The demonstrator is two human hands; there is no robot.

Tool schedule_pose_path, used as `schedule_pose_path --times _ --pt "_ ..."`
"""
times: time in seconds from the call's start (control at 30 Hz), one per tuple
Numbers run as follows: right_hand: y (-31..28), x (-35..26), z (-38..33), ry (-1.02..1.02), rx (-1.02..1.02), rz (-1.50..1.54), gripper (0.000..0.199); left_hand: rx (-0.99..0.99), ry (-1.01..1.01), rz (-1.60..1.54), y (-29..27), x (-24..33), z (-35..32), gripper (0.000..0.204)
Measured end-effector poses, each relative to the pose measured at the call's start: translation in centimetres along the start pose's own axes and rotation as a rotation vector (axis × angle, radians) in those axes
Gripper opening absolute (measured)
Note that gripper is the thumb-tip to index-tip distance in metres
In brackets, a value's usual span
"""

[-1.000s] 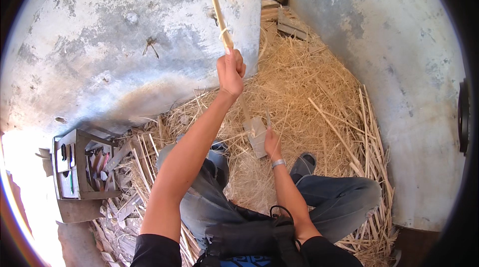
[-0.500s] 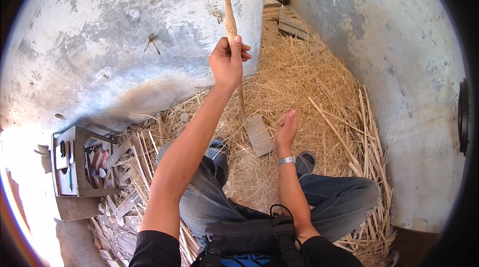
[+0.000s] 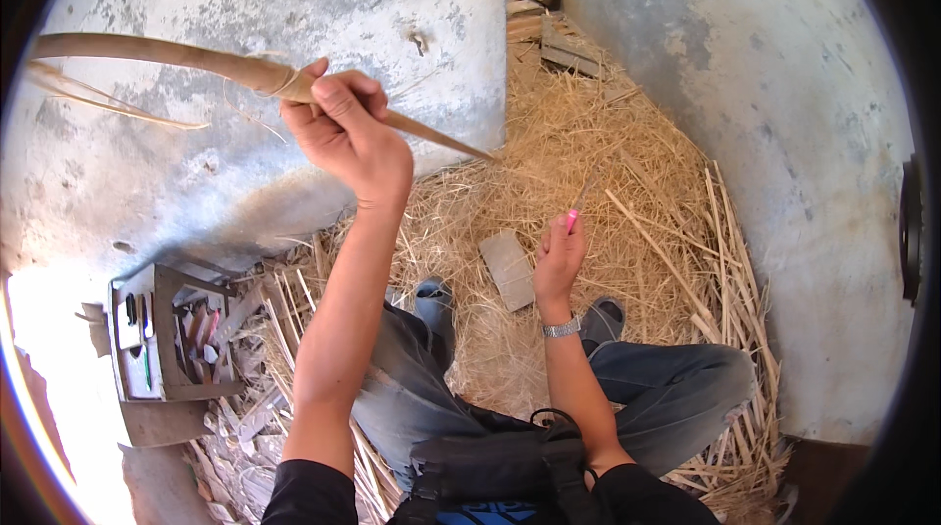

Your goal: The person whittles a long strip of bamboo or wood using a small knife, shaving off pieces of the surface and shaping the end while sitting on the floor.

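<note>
My left hand [image 3: 348, 133] is raised and shut around a long bamboo stick [image 3: 196, 61] that lies almost level, its thick end far left and its thin tip [image 3: 470, 150] pointing right. Loose fibres hang from the stick. My right hand [image 3: 559, 255], with a metal watch [image 3: 562, 328] on the wrist, is shut on a thin tool with a pink handle [image 3: 572, 219] and a narrow blade pointing up. A flat grey block [image 3: 508, 270] lies on the straw just left of that hand. I sit with my jeans-clad legs [image 3: 667, 398] bent.
Straw and bamboo shavings [image 3: 588, 143] cover the floor between two grey concrete walls [image 3: 765, 133]. A metal toolbox [image 3: 162, 334] with tools stands at the left. Split bamboo strips [image 3: 730, 270] lie at the right, wood scraps [image 3: 544, 30] in the far corner.
My left hand swung the bamboo stick from upright down to nearly level, thick end to the left. My right hand, open over the block before, now grips the pink-handled tool.
</note>
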State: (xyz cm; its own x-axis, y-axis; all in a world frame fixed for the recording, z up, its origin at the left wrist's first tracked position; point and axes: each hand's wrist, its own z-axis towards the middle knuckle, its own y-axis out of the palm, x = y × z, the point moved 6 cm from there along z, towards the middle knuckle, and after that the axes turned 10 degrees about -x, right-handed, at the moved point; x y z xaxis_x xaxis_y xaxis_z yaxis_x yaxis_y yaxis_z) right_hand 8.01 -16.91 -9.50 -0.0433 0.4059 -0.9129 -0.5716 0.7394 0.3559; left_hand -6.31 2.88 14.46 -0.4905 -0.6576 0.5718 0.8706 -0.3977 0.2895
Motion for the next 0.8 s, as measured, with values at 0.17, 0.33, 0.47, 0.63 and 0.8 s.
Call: schedule_pose_path --times 0.17,0.33,0.47,0.63,0.8 --pt "1.1 1.1 -0.4 0.158 -0.043 -0.108 0.033 -0.05 -0.2 0.023 -0.4 -3.3 -0.8 0.022" --pt "0.3 2.8 -0.4 0.178 -0.11 -0.289 0.045 -0.255 -0.379 -0.028 3.5 -7.0 -5.3 0.021" --pt "-0.4 5.7 -0.8 0.21 -0.136 -0.466 0.051 -0.355 -0.434 -0.071 5.7 -9.0 -8.9 0.024" --pt "-1.5 6.5 -1.3 0.324 -0.175 -0.581 0.053 -0.35 -0.487 -0.195 6.8 -8.8 -9.2 0.029" --pt "-1.5 5.2 -1.2 0.242 -0.105 -0.595 0.052 -0.323 -0.486 -0.342 6.4 -8.1 -9.6 0.032"
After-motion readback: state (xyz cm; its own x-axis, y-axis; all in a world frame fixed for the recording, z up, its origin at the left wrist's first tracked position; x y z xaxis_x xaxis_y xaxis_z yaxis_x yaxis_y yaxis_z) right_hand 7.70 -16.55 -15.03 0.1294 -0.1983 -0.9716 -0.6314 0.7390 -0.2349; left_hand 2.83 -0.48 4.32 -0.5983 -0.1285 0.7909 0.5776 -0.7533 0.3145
